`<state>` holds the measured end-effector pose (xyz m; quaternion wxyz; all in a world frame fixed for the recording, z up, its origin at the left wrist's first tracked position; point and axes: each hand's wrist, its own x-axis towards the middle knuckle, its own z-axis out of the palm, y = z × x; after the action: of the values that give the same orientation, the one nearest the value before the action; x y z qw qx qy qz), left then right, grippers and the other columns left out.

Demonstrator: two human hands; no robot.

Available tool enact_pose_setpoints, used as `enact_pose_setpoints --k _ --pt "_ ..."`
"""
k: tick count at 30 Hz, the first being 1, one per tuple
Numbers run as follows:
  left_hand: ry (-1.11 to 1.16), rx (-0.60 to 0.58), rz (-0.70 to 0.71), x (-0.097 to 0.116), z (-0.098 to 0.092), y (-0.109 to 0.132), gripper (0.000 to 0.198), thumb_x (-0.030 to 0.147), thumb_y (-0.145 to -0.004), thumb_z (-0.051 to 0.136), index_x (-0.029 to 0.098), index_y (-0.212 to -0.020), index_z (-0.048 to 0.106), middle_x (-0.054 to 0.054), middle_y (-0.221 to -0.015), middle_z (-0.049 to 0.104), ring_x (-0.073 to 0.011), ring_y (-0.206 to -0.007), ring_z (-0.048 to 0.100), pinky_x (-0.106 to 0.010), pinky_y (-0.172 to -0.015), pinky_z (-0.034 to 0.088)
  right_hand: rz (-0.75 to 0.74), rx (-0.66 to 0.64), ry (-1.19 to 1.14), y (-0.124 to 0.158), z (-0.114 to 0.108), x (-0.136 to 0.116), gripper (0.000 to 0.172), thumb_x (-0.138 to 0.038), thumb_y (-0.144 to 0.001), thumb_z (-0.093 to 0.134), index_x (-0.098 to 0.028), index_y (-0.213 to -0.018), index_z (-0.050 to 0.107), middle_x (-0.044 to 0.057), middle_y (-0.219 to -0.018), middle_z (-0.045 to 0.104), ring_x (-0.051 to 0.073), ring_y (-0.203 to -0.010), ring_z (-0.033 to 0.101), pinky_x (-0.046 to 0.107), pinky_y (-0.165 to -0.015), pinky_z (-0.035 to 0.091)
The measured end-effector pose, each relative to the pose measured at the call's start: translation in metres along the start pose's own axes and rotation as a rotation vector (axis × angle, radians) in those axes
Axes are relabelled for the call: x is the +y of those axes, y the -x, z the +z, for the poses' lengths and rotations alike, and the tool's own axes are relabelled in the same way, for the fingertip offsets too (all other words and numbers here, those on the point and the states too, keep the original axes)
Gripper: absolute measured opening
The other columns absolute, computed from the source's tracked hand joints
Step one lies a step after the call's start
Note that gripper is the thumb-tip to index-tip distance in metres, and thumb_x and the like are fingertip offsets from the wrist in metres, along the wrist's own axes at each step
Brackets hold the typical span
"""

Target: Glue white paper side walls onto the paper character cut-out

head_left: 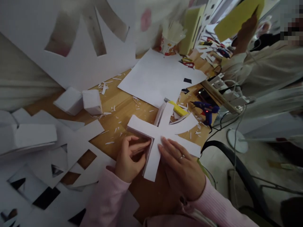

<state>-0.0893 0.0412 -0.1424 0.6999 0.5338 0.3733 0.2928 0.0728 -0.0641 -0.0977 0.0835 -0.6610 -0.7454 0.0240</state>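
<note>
A white three-dimensional board shape (152, 132), like a written character with several strokes, lies on the wooden table with narrow side walls along its edges. My left hand (130, 159) is closed at the inner corner on its left side, thumb and fingers pinched against the side wall. Flat on the right of the shape's lower stroke rests my right hand (184, 168), fingers stretched out, a ring on one of them. Just beyond the shape lies a yellow utility knife (177, 108), partly hidden by it. A blue hot glue gun (206, 110) with a lit red light lies to the right.
White board sheets (156, 78) and cut-out offcuts (78, 167) cover the back and left. Two white boxes (92, 102) stand at the left. Scraps are scattered on the table (118, 110). Red-handled scissors (188, 63), a power strip (229, 91) and another person's hand (247, 31) are at right.
</note>
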Motion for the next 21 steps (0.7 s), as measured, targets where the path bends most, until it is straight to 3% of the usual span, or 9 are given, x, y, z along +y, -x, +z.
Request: enact_pose_setpoints --k 5,9,15,21 --pt "-0.231 -0.054 0.082 -0.014 -0.014 -0.007 0.034 0.021 -0.08 0.066 0.021 -0.107 0.044 -0.01 -0.111 0.068 -0.0203 -0.103 0.067 -0.036 -0.095 0.051 -0.004 -0.004 -0.204 0.001 0.009 0.006 0.068 -0.002 -0.078 0.042 -0.014 -0.145 0.036 0.007 -0.154 0.033 0.026 -0.144 0.022 0.051 -0.115 0.032" --pt "-0.311 -0.053 0.13 -0.02 -0.02 -0.007 0.033 0.02 -0.081 0.065 0.021 -0.111 0.052 -0.006 -0.112 0.062 -0.0158 -0.105 0.063 -0.031 -0.097 0.045 -0.015 -0.012 -0.323 -0.001 0.013 0.008 0.075 0.001 -0.072 0.039 -0.014 -0.145 0.035 0.006 -0.154 0.033 0.026 -0.145 0.019 0.055 -0.117 0.021" --pt "-0.385 -0.05 0.219 -0.009 -0.016 -0.009 0.027 0.015 -0.083 0.062 0.022 -0.109 0.057 0.001 -0.102 0.06 -0.0084 -0.096 0.064 -0.02 -0.088 0.045 -0.024 -0.028 -0.382 -0.006 0.012 0.011 0.075 0.002 -0.07 0.039 -0.013 -0.144 0.036 0.006 -0.154 0.034 0.024 -0.145 0.02 0.051 -0.118 0.019" --pt "-0.328 -0.008 0.176 -0.009 -0.01 -0.01 0.024 0.018 -0.084 0.063 0.02 -0.106 0.053 -0.002 -0.103 0.064 -0.0124 -0.098 0.066 -0.026 -0.09 0.046 -0.053 0.003 -0.436 -0.01 0.013 0.013 0.074 0.001 -0.068 0.04 -0.014 -0.141 0.04 0.007 -0.15 0.041 0.022 -0.144 0.024 0.049 -0.118 0.021"
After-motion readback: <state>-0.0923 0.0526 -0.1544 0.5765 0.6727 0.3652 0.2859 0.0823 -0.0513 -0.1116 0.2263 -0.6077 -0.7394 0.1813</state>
